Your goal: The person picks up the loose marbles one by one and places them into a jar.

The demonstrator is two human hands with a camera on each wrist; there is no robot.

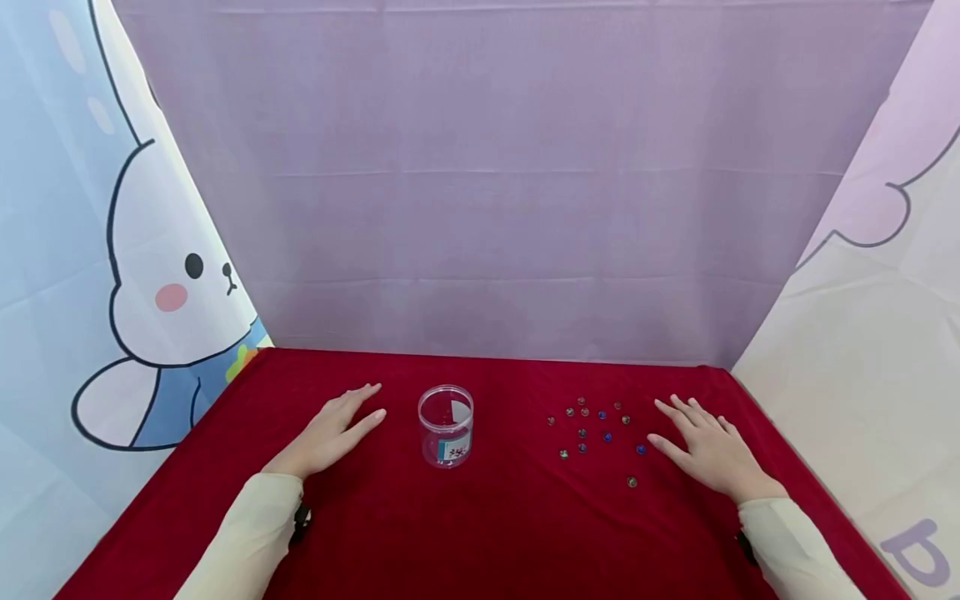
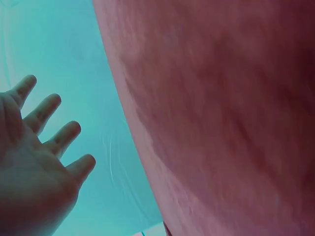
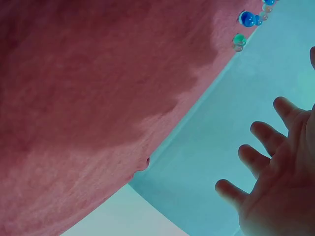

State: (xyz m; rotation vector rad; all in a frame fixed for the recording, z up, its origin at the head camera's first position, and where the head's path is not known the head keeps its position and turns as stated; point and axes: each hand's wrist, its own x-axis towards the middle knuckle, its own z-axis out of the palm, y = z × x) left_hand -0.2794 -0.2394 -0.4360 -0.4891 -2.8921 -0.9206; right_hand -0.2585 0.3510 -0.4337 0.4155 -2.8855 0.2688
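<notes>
Upright between the hands stands a clear plastic jar (image 1: pixel 446 427) without a lid, a blue and white label on its side. My left hand (image 1: pixel 330 433) is left of the jar, fingers straight and apart from it; its spread fingers (image 2: pixel 67 135) show in the left wrist view. Several small glass marbles (image 1: pixel 582 433), some blue, lie scattered right of the jar. Just right of them is my right hand (image 1: pixel 708 450), fingers spread and holding nothing. The right wrist view shows that palm (image 3: pixel 283 191) and a few marbles (image 3: pixel 246 18) near the top.
A red cloth (image 1: pixel 465 542) covers the table. A purple curtain (image 1: pixel 487 183) hangs behind it, with a cartoon-printed panel (image 1: pixel 165 317) on the left and a pale panel (image 1: pixel 870 358) on the right.
</notes>
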